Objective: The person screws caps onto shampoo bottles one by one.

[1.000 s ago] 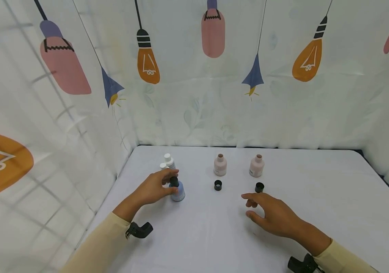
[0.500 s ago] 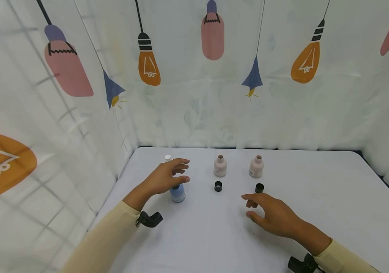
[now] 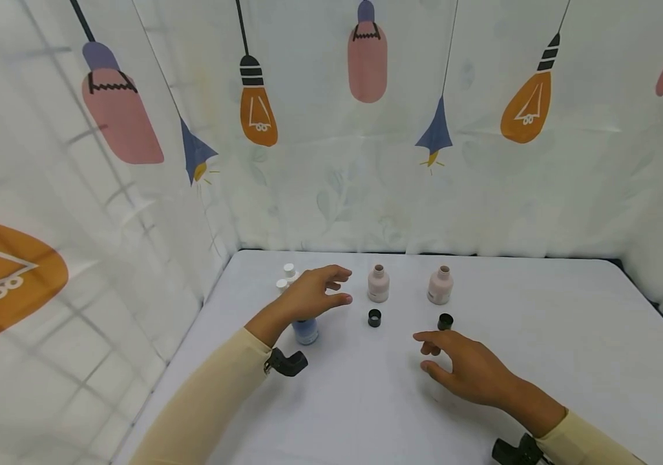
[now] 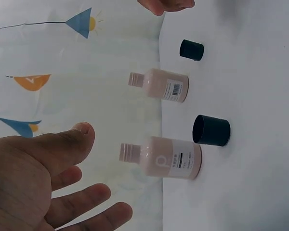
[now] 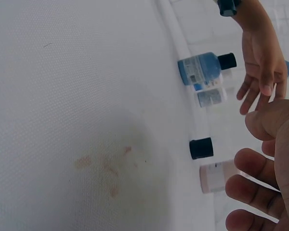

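Note:
My left hand is above the table, empty, fingers spread, left of two uncapped pale pink bottles: a left one and a right one. Below its wrist stands a blue bottle, partly covered; its black cap shows in the right wrist view. In front of each pink bottle lies a loose black cap, a left one and a right one. My right hand hovers close to the right cap, fingers loosely bent, holding nothing.
Two white-capped bottles, one with its cap showing further back, stand behind my left hand, partly hidden. A white cloth covers the table. Patterned curtains close off the back and sides.
My left hand has let go of the blue bottle's black cap, then lifted and moved right toward the pink bottles. The blue bottle stays put. My right hand has barely moved.

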`<state>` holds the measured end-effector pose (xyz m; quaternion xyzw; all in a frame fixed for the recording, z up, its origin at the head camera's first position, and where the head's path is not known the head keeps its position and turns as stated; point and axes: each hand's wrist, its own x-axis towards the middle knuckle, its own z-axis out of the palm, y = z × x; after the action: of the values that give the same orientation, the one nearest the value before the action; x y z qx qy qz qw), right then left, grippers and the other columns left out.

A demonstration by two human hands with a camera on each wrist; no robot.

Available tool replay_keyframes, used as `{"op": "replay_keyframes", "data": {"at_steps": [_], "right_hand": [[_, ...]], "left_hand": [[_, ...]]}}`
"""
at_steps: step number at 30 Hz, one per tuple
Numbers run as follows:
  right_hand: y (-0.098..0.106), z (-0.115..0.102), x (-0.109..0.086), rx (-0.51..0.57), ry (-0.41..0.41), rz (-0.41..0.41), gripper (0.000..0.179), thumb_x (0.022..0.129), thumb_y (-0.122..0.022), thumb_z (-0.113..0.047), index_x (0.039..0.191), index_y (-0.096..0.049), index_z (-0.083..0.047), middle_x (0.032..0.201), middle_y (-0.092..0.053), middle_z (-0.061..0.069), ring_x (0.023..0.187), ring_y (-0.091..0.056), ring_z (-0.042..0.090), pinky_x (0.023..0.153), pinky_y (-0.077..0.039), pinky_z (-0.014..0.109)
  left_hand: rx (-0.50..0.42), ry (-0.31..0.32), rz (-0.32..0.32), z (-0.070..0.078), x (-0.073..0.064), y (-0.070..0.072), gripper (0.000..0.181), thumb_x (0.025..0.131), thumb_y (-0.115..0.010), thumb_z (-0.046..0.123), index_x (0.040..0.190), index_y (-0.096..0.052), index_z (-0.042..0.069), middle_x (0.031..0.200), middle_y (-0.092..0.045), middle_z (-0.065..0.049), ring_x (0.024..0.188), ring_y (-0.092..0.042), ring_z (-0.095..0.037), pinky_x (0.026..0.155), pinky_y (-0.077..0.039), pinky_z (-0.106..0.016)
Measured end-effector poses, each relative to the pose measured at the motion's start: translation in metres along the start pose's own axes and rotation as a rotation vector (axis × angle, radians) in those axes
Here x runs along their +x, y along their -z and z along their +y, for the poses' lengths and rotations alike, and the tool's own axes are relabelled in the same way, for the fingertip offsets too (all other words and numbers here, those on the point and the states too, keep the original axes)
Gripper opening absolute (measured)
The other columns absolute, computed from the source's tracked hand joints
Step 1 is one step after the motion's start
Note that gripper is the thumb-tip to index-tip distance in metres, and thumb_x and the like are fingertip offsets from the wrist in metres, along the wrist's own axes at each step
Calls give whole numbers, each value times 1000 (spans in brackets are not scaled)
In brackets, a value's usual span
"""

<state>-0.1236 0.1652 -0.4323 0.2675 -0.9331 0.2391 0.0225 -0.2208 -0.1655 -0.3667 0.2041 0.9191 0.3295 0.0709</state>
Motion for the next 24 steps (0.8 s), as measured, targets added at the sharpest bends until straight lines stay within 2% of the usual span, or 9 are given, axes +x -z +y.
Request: {"op": "replay_keyframes", "data": {"at_steps": [11, 18, 24], "right_hand": [[1, 0, 0, -9, -3, 2, 50, 92, -79, -25, 137, -60, -24, 106, -65, -16, 95, -62, 4, 74, -53, 29], [1, 1, 1, -3, -1, -5, 50, 92, -79, -25, 138, -61, -21, 107, -65, -17, 96, -62, 4, 75, -53, 29], [0, 2, 1, 6, 8, -5, 50, 92, -79, -26, 138, -61, -21, 107, -65, -16, 96, -62, 4, 74, -53, 28]], "left_hand": [[11, 12, -31, 6, 19, -10, 54, 95, -75, 36, 143, -57, 18, 139, -63, -4, 124, -62, -23, 100, -51, -43], [29, 83, -41, 11, 33, -19, 55, 94, -77, 34, 143, -58, 16, 137, -64, -6, 123, -63, -27, 99, -51, -46], [93, 106, -28, 13, 45, -28, 53, 94, -77, 30, 140, -60, 10, 132, -67, -9, 120, -64, -28, 97, -51, -47]]}}
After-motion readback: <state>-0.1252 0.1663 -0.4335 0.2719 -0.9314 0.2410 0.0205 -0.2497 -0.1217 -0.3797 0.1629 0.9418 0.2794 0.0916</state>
